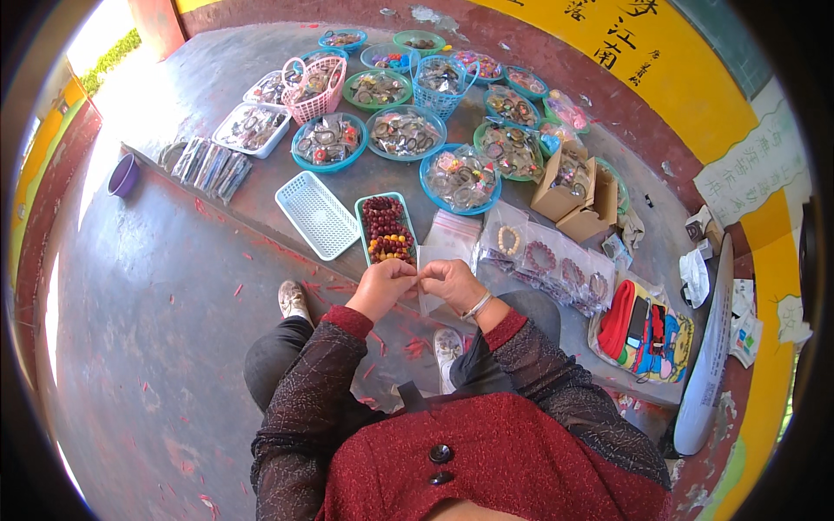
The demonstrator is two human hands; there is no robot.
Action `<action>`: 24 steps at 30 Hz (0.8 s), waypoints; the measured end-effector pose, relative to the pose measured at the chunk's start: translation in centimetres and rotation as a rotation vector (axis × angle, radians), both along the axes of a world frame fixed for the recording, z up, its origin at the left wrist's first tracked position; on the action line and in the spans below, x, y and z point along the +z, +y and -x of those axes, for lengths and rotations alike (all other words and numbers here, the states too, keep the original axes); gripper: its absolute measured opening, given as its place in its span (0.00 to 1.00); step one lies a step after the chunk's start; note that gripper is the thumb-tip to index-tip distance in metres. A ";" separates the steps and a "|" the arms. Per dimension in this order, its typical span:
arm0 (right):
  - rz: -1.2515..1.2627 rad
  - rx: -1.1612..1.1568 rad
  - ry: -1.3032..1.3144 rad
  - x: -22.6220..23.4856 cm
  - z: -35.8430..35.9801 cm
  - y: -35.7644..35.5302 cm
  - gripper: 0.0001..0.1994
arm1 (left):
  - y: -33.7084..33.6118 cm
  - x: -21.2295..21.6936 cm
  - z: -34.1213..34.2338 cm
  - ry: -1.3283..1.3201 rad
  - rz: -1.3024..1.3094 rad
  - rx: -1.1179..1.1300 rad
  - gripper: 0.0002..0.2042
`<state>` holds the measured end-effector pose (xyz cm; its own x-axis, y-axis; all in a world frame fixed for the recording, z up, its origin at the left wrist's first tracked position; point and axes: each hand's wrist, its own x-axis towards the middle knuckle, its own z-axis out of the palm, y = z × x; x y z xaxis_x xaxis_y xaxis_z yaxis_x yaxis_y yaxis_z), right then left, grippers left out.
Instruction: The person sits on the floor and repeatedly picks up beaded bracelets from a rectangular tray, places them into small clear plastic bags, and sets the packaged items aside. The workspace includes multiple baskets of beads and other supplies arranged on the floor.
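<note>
Red buttoned garment [486, 451] seen nearest, left hand [382, 285] and right hand [452, 282] pinched shut on clear plastic bag [432, 276] at centre, green bead tray [385, 227] noted just beyond at twelve o'clock, white basket [316, 214] at eleven.

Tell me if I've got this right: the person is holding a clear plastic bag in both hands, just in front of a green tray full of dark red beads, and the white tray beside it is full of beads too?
Not quite. In the head view the white tray holds nothing. The rest stands: both the left hand and right hand hold the clear plastic bag, in front of the green tray of dark red beads.
</note>
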<state>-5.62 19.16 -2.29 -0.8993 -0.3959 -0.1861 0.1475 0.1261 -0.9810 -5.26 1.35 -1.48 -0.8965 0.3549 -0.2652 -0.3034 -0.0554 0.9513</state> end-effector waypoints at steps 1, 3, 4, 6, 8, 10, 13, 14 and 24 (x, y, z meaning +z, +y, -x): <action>0.002 0.006 0.012 0.1 -0.1 -0.1 0.05 | 0.0 -0.1 0.0 -0.005 0.011 0.006 0.04; 0.006 0.023 0.040 -0.1 0.0 0.1 0.06 | 0.1 -0.3 0.1 -0.013 0.027 0.015 0.04; 0.011 0.036 0.056 -0.8 0.3 0.3 0.06 | 0.2 -0.3 0.2 -0.028 0.025 0.026 0.04; 0.006 0.036 0.065 -0.3 0.2 0.0 0.06 | 0.0 -0.5 0.3 -0.060 0.026 0.055 0.04; -0.017 0.006 0.055 0.8 -0.3 -0.5 0.07 | -0.1 -0.8 0.3 -0.055 0.025 0.079 0.03; -0.190 0.017 0.143 1.5 -0.5 -0.7 0.08 | -0.2 -0.9 0.3 -0.065 0.016 0.092 0.03; -0.206 -0.003 0.158 0.7 -0.3 -0.5 0.08 | 0.0 -0.7 0.2 -0.104 -0.012 0.101 0.03; -0.172 -0.015 0.145 0.2 -0.1 -0.4 0.07 | 0.0 -0.7 0.3 -0.114 -0.023 0.112 0.03; -0.116 -0.163 0.172 -1.0 0.1 -0.4 0.06 | -0.5 -0.3 0.4 -0.104 0.119 0.094 0.08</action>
